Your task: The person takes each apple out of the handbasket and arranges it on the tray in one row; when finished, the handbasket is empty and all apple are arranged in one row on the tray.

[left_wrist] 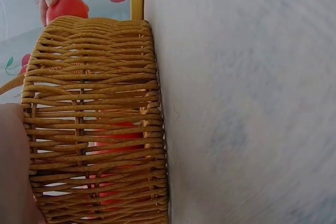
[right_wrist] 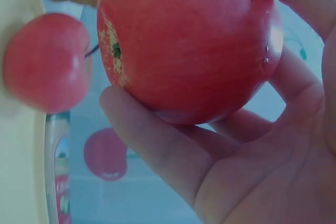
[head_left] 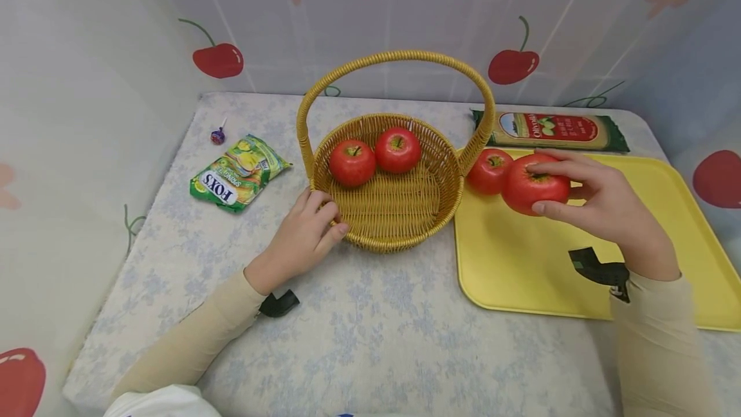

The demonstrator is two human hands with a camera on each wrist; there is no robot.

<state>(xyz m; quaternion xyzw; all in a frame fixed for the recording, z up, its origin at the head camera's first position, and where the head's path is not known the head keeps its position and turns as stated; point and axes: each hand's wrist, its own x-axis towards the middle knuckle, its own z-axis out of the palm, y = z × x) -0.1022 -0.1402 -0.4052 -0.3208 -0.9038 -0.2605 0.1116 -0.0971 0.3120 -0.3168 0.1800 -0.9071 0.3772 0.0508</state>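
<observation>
Thumb and fingers of my right hand (head_left: 602, 195) hold a red apple (head_left: 535, 185) above the left part of the yellow tray (head_left: 521, 282). In the right wrist view this held apple (right_wrist: 194, 45) fills the grasp. Behind it, another apple (head_left: 488, 172) sits at the tray's left edge, beside the basket. My left hand (head_left: 303, 230) grips the near left rim of the wicker basket (head_left: 384, 244), which has a tall arched handle. Two apples lie inside toward the back, a left one (head_left: 352, 165) and a right one (head_left: 398, 150); their red shows through the weave in the left wrist view.
Left of the basket lie a green and yellow FOX'S candy bag (head_left: 237, 172) and a small wrapped lollipop (head_left: 218, 136). A long pack of pasta (head_left: 556, 130) lies behind the tray. A cherry-patterned curtain (head_left: 370, 18) rises behind the table's back edge.
</observation>
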